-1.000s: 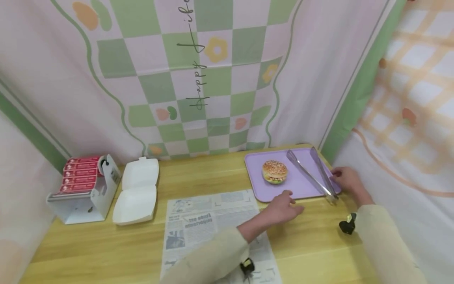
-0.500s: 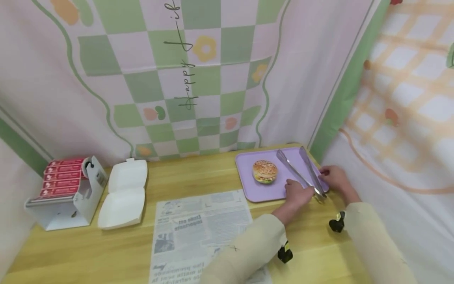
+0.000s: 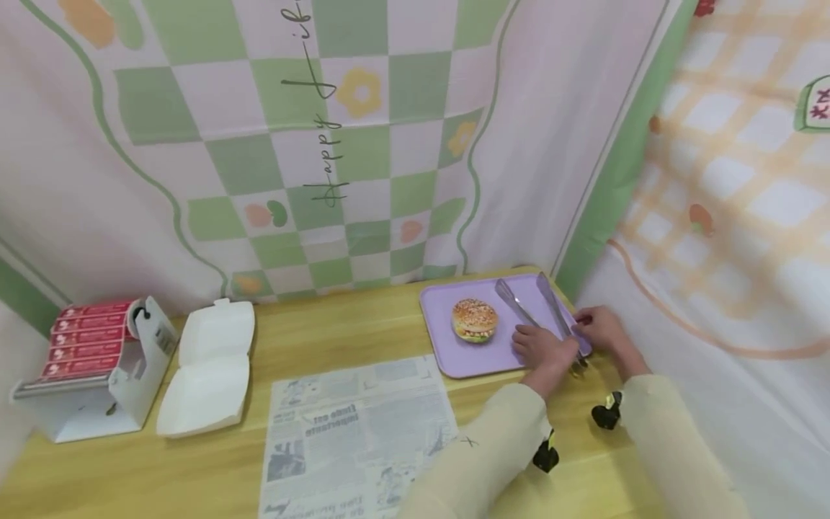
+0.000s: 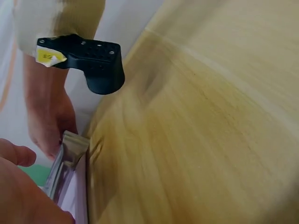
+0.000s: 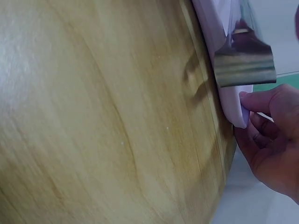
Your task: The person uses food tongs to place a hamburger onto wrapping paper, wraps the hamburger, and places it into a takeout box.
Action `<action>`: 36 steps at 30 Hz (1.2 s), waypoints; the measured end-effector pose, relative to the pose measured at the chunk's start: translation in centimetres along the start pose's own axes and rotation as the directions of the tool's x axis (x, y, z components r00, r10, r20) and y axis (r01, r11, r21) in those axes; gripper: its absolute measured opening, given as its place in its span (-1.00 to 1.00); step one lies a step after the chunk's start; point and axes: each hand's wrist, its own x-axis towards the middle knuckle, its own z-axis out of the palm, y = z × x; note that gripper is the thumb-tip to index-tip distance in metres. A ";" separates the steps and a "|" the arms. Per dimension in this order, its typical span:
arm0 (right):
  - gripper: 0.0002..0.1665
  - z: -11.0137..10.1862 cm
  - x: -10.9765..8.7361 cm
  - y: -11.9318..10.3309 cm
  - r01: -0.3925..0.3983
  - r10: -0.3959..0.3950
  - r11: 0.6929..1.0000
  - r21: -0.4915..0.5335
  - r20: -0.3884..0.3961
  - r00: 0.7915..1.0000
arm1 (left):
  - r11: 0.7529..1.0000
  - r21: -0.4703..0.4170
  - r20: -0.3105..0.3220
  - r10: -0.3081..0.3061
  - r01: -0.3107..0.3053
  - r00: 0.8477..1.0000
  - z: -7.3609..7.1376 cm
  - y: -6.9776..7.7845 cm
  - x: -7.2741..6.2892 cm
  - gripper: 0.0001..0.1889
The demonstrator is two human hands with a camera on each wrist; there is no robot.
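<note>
A purple tray [image 3: 480, 362] lies at the back right of the table in the head view. A sesame-bun hamburger [image 3: 475, 321] sits on its left half. Metal tongs [image 3: 551, 306] lie with spread arms on the right half, their joined end over the front rim. My left hand [image 3: 545, 349] is over the tongs' lower part, partly hiding them; in the left wrist view its thumb stands away from the tongs [image 4: 65, 161]. At the tray's right edge, my right hand [image 3: 603, 328] pinches the tray corner [image 5: 238, 114], thumb on top and fingers below.
Printed newspaper-style paper [image 3: 357, 432] lies flat at the front middle. On the left are an open white clamshell box [image 3: 210, 375] and a white dispenser [image 3: 139, 382] with red-printed rolls. Curtains [image 3: 363, 144] hang behind and at the sides. Each sleeve carries a small black camera [image 3: 607, 411].
My left hand has moved right, from the tray's front edge to over the tongs. The right hand stays at the tray's right edge. The head view has turned slightly right.
</note>
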 end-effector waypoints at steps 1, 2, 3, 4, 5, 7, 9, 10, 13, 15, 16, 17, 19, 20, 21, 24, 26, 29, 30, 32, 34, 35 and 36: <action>-0.72 0.1 -0.1 -0.1 -0.008 0.008 1.000 0.004 0.002 1.000 | 1.000 -0.002 0.002 -0.008 0.008 1.000 0.2 -0.1 0.0 0.03; -0.71 0.2 -0.3 -0.3 -0.020 0.020 1.000 0.012 0.005 1.000 | 1.000 0.000 0.003 -0.016 0.016 1.000 0.5 -0.1 0.0 0.05; -0.71 0.2 -0.3 -0.3 -0.031 0.031 0.999 0.021 0.009 0.999 | 1.000 -0.005 0.000 -0.021 0.021 1.000 0.7 -0.1 0.1 0.06; -0.71 0.2 -0.3 -0.4 -0.045 0.044 0.999 0.028 0.011 0.999 | 1.000 -0.008 0.004 -0.023 0.023 1.000 0.9 0.0 0.1 0.08; -0.71 0.2 -0.3 -0.4 -0.055 0.055 0.998 0.033 0.014 0.998 | 1.000 -0.009 0.007 -0.025 0.025 1.000 1.1 0.1 0.1 0.10; -0.71 0.1 -0.3 -0.5 -0.067 0.066 0.997 0.041 0.016 0.998 | 1.000 0.001 -0.010 -0.029 0.029 1.000 1.6 0.4 0.2 0.14; -0.72 0.1 -0.2 -0.6 -0.069 0.068 0.997 0.037 0.012 0.998 | 0.999 0.024 -0.044 -0.037 0.038 0.998 2.2 0.6 0.4 0.16; -0.71 0.0 -0.1 -0.6 -0.065 0.065 0.997 0.032 0.008 0.998 | 0.998 0.039 -0.058 -0.040 0.042 0.998 2.6 0.7 0.5 0.17; -0.72 0.0 -0.2 -0.5 -0.049 0.049 0.999 0.023 -0.005 0.999 | 0.994 0.089 -0.103 -0.048 0.057 0.994 3.6 0.8 0.5 0.21; -0.72 0.1 -0.3 -0.4 -0.040 0.040 0.999 0.019 -0.015 0.999 | 0.991 0.121 -0.124 -0.045 0.061 0.991 4.1 0.8 0.5 0.24; -0.73 0.1 -0.4 -0.4 -0.038 0.038 0.999 0.025 -0.018 0.999 | 0.988 0.140 -0.134 -0.043 0.062 0.990 4.3 0.8 0.5 0.25; -0.73 0.1 -0.4 -0.5 -0.035 0.035 0.999 0.026 -0.018 0.999 | 0.986 0.156 -0.142 -0.043 0.065 0.989 4.4 0.8 0.6 0.25; -0.73 0.1 -0.3 -0.5 -0.038 0.039 0.999 0.033 -0.016 0.999 | 0.980 0.189 -0.146 -0.039 0.066 0.989 4.6 0.9 0.6 0.24; -0.74 0.1 -0.3 -0.6 -0.043 0.044 0.998 0.037 -0.016 0.999 | 0.978 0.199 -0.146 -0.036 0.065 0.989 4.6 0.9 0.6 0.23; -0.74 0.1 -0.3 -0.6 -0.045 0.046 0.998 0.036 -0.017 0.999 | 0.975 0.211 -0.144 -0.032 0.063 0.989 4.7 0.9 0.6 0.22; -0.76 0.2 -0.5 -0.5 -0.036 0.037 0.999 0.030 -0.029 0.999 | 0.973 0.227 -0.143 -0.015 0.048 0.990 4.6 0.7 0.5 0.17; -0.78 0.3 -0.5 -0.5 -0.025 0.026 0.999 0.021 -0.046 0.999 | 0.974 0.224 -0.146 0.003 0.030 0.989 4.5 0.6 0.4 0.17; -0.79 0.4 -0.5 -0.3 -0.016 0.016 1.000 0.010 -0.061 0.998 | 0.973 0.232 -0.136 0.034 -0.002 0.990 4.3 0.4 0.3 0.21; -0.78 0.4 -0.5 -0.2 -0.020 0.020 1.000 0.011 -0.060 0.998 | 0.970 0.243 -0.125 0.049 -0.017 0.991 4.2 0.3 0.4 0.25; -0.78 0.5 -0.5 -0.1 -0.028 0.028 1.000 0.010 -0.053 0.998 | 0.965 0.256 -0.104 0.084 -0.055 0.991 4.0 0.0 0.5 0.27; -0.76 0.6 -0.5 0.0 -0.033 0.034 0.999 0.012 -0.049 0.998 | 0.964 0.245 -0.082 0.122 -0.099 0.989 3.6 -0.2 0.8 0.27; -0.76 0.6 -0.5 0.1 -0.040 0.041 0.999 0.013 -0.049 0.998 | 0.964 0.236 -0.066 0.139 -0.120 0.988 3.4 -0.3 1.0 0.26; -0.76 0.6 -0.5 0.1 -0.046 0.046 0.999 0.013 -0.051 0.998 | 0.966 0.220 -0.047 0.152 -0.138 0.987 3.2 -0.4 1.1 0.26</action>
